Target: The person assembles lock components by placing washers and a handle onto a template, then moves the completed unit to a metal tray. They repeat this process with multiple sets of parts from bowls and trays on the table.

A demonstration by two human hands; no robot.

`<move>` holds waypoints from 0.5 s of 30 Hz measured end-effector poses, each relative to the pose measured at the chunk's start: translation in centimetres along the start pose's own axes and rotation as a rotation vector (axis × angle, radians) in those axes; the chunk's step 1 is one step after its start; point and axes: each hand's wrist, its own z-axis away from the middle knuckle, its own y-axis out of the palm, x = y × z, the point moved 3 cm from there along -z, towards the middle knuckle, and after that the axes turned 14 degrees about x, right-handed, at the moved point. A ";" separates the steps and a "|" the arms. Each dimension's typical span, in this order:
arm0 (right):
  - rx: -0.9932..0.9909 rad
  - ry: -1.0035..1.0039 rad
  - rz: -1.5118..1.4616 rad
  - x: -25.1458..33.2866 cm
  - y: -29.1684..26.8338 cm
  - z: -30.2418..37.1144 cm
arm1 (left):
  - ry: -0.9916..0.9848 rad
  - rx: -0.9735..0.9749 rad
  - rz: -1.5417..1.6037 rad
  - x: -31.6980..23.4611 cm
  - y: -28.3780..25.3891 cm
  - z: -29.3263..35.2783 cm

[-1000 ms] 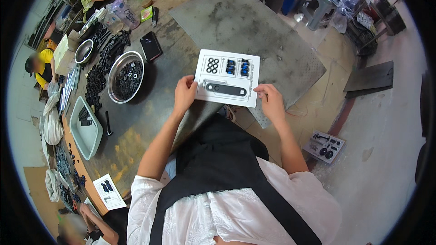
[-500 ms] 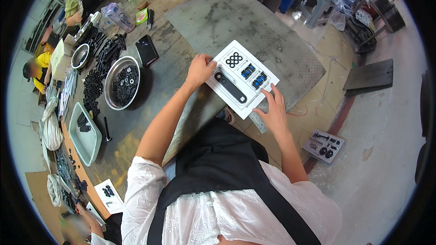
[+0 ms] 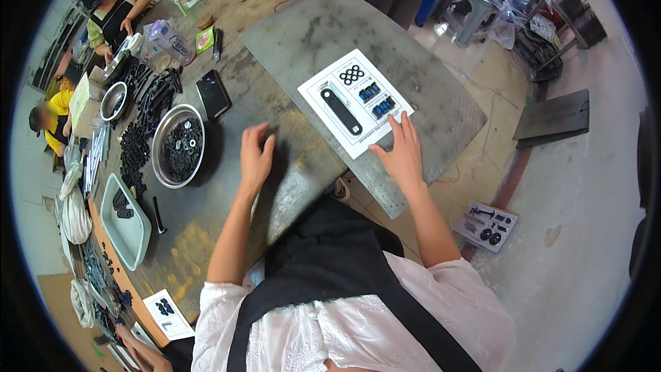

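Observation:
A white card (image 3: 330, 120) carrying black hardware lies on a grey perforated mat (image 3: 289, 34) in front of me. On it show a long black flat bar with a hole (image 3: 340, 111), a cluster of black rings (image 3: 352, 74) and two groups of blue-and-black pieces (image 3: 383, 106). My right hand (image 3: 405, 158) rests at the card's near right edge, fingers stretched over it and thumb apart. Away to the card's left, above the bare tabletop, my left hand (image 3: 255, 158) holds nothing, its fingers slightly bent and the thumb apart.
Left of my left hand stands a steel bowl (image 3: 157, 158) of black washers, near a phone (image 3: 213, 94). Further left are a pale tray (image 3: 144, 234), loose black parts (image 3: 132, 148) and a smaller bowl (image 3: 107, 105). Other people work along the table's far left side.
My left hand has let go of the card's left edge and moved left and down toward me. The right hand stays at the card. The whole view has shifted slightly.

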 end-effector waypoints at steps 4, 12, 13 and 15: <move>-0.011 0.023 0.012 -0.3 0.2 -5.1 | -0.047 -0.152 -0.139 2.8 -3.6 9.3; 0.057 0.118 0.073 -1.0 0.1 -17.5 | -0.321 -0.287 -0.247 2.4 -6.7 20.8; 0.072 0.139 0.064 -0.8 0.0 -18.7 | -0.341 -0.288 -0.247 2.2 -6.1 21.5; 0.048 0.133 0.053 -0.6 0.2 -21.1 | -0.343 -0.294 -0.234 1.6 -5.4 22.1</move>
